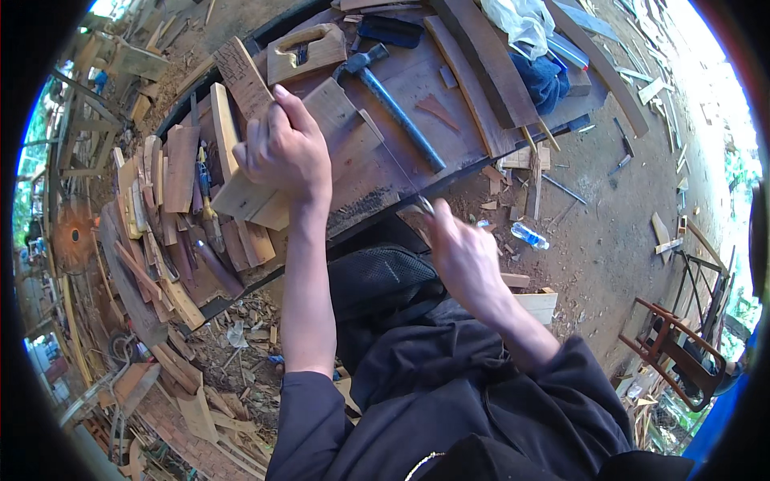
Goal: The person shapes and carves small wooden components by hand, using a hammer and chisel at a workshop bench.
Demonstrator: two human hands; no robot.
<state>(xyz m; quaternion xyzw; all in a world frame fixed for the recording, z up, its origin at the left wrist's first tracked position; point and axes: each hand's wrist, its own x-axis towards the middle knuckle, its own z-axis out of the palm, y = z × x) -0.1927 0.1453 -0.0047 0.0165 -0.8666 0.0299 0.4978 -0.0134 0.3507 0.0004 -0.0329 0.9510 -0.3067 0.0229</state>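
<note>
Nearby, hammer [401,119] beside board [340,111].

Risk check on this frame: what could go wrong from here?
1. The thin tool in the right hand points at the board; a slip might carry it toward the left hand, which is at that board.
2. No clamp shows on the board, so it could shift.
3. The hammer lies close by on the bench and might get knocked.

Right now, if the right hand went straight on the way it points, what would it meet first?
Probably the bench's near edge; if the right hand clears that, the pale board under the left hand. Depth is unclear.
</note>
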